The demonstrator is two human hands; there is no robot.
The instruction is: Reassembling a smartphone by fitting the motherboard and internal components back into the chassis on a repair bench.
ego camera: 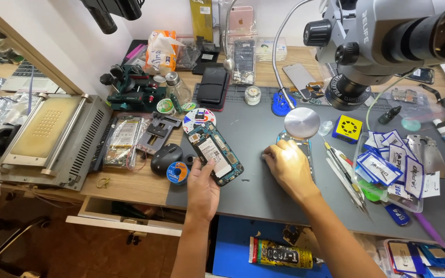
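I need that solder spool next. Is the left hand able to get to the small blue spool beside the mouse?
Probably yes: the left hand holds an opened phone, but the blue spool lies right beside its fingers, with nothing between them.

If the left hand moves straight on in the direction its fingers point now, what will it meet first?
The left hand already holds the opened phone and points up the mat. Beyond the phone, it would probably first meet the round multicoloured disc, though depth is unclear.
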